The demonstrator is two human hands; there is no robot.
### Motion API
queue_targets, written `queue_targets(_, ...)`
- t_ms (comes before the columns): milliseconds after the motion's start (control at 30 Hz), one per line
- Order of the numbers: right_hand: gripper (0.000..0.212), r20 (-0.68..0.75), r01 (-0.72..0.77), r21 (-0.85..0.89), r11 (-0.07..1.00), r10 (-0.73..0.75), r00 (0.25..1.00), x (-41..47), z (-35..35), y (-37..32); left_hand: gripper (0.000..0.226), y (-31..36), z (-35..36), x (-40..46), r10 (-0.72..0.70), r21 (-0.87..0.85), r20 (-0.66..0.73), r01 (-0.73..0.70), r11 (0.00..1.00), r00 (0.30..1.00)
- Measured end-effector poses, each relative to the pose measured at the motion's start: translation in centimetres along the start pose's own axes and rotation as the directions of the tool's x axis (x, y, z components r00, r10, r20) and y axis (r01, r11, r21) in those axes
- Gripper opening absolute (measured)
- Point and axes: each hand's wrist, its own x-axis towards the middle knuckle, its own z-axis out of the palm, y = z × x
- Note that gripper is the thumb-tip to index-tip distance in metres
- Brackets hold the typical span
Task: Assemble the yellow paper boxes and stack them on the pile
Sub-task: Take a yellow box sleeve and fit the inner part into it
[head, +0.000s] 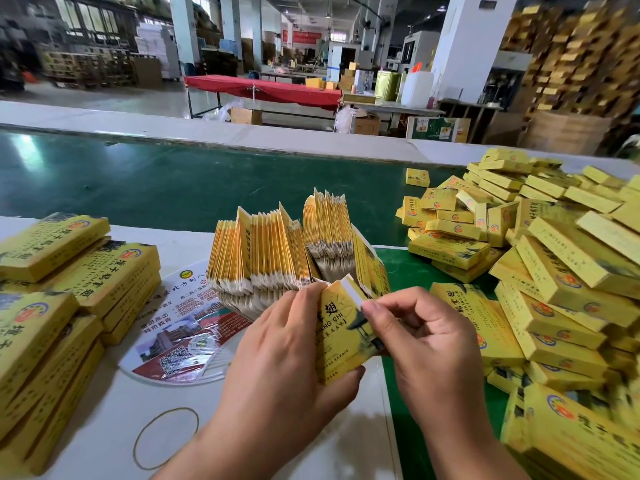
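Both hands hold one yellow box blank (341, 336) just below the middle of the frame: the left hand (287, 344) cradles it from behind and below, thumb under its bottom corner and fingers curled over its top left edge, while the right hand (420, 336) pinches its right edge, just under the white end flap, between thumb and forefinger. That split grip looks suited to pulling the flat sleeve open into a box, one hand steadying it while the other works the flap end, so the folding seems only begun. Directly behind the hands, at centre frame, a fanned bundle of flat blanks (277, 251) stands on edge within easy reach, probably as the supply. The pile of finished boxes (554, 271) fills the right side of the frame, loosely heaped on the green mat (401, 271), and the way from the hands to it appears unobstructed. At the left edge more yellow boxes lie in neater stacks (62, 299). On the white desk (114, 427) a printed round fan (180, 337) lies partly under the blanks, and a rubber band (166, 438) lies in the lower left; neither blocks the work. Beyond runs a dark green conveyor belt (156, 181).
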Motion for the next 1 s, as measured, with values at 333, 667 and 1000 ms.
queue_targets(333,0.019,0.138,0.363,-0.356,0.861,-0.336,0.932,-0.3,0.2,-0.7,0.082,-0.2,0.2,-0.1,-0.016,-0.007,-0.047,0.015,1.0,0.999)
queue_targets(667,0.009,-0.061,-0.008,-0.111,0.994,0.002,0.998,1.2,-1.3,0.6,0.09,-0.7,-1.0,0.3,0.146,-0.294,0.042,-0.127,0.947,0.988)
queue_targets(1000,0.024,0.229,-0.652,0.185,0.735,0.613,0.756,2.2,-1.3,1.4,0.027,-2.0,-2.9,1.4,0.293,-0.581,-0.15,-0.324,0.747,0.944)
